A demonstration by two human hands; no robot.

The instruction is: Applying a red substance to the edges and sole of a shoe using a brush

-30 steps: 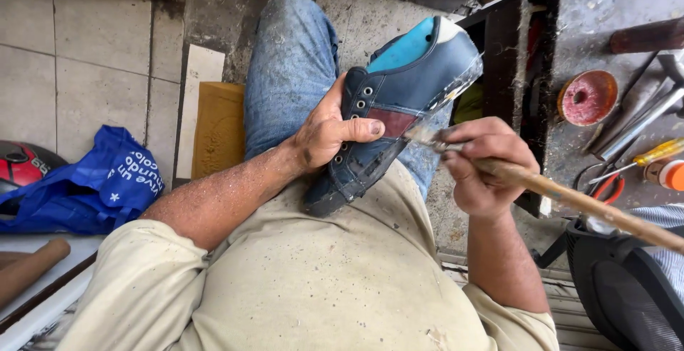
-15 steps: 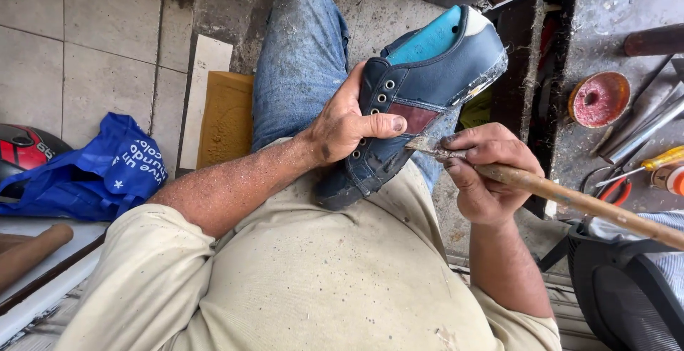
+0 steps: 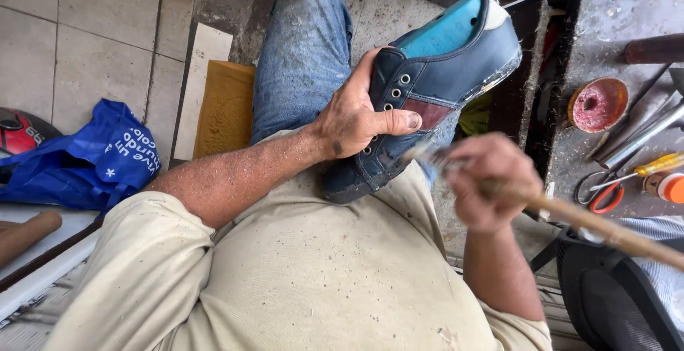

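left hand (image 3: 356, 119) clamped on dark blue shoe (image 3: 427, 94), propped on lap, toe toward 1 o'clock; right hand (image 3: 491, 180) closed round wooden-handled tool (image 3: 605, 226), blurred, tip near sole edge at 5 o'clock; risk judged: tip slipping, jabbing left thumb or scoring leather

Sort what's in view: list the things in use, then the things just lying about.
In use: left hand gripping the blue shoe; right hand holding a wooden-handled tool.

Lying about: blue bag, scissors, round red tin, yellow-handled screwdriver.
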